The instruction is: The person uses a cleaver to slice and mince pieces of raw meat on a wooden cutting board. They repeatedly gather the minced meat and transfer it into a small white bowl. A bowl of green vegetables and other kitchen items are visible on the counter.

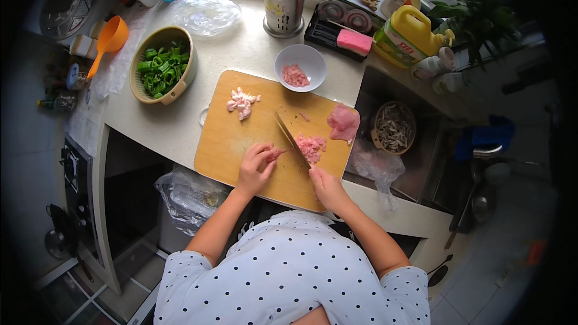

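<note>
On a wooden cutting board [229, 144], my right hand [327, 188] is closed round the handle of a kitchen knife [286, 130], its blade pointing up and to the left. My left hand [255, 167] has its fingers curled on a small piece of raw meat [276, 154], left of the blade. Right beside the blade lies a heap of diced pink meat [313, 147]. A larger slab of raw meat [344, 123] rests at the board's right edge, and pale fatty bits [242, 103] sit at its upper left. Beyond the board, a white bowl [316, 60] holds more chopped meat.
A colander [185, 82] of cut green peppers stands at the left, near an orange ladle [112, 36]. At the right is a sink [421, 162] with a basket [411, 121] of greyish strips. Behind are a chopstick holder [285, 15], a pink sponge [354, 41] and a yellow bottle [409, 33].
</note>
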### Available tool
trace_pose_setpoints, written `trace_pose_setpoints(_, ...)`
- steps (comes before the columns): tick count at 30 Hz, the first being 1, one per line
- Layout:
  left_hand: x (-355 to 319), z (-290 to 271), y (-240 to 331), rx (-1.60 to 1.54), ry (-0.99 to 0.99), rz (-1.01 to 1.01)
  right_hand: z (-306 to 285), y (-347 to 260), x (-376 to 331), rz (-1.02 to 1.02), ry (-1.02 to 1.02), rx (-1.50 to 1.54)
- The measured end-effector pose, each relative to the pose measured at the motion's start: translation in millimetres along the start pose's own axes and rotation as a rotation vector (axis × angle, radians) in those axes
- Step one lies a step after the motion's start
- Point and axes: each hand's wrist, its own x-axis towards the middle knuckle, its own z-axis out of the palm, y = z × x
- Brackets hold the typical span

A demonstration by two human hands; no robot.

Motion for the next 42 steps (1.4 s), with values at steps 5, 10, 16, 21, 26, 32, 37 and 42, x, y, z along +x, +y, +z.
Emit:
trace_pose_setpoints(5,-3,12,-9,0.082,-0.001,0.022,2,15,7,-0.085,0.022,0.017)
trace_pose_setpoints(10,12,15,17,0.097,0.085,-0.096,-6,1,-8,-0.174,0.064,-0.032)
trace_pose_setpoints(16,11,25,2,0.059,-0.031,-0.018,-8,4,-14,-0.128,0.033,-0.052)
trace_pose_setpoints(21,9,21,8,-0.08,0.058,-0.183,-8,8,-21,-0.129,0.043,-0.038)
trace_pose_setpoints(26,18,16,5,0.153,-0.101,-0.038,-7,10,-20,-0.127,0.047,-0.015)
trace_pose_setpoints(32,13,28,0,0.134,0.017,-0.001,1,18,-21,-0.201,0.076,-0.051)
trace_pose_setpoints(37,11,29,1,0.123,0.05,0.025,2,8,-30,-0.16,0.041,-0.066)
trace_pose_setpoints(42,9,27,0,0.163,0.043,0.058,11,9,-25,-0.166,0.067,-0.185)
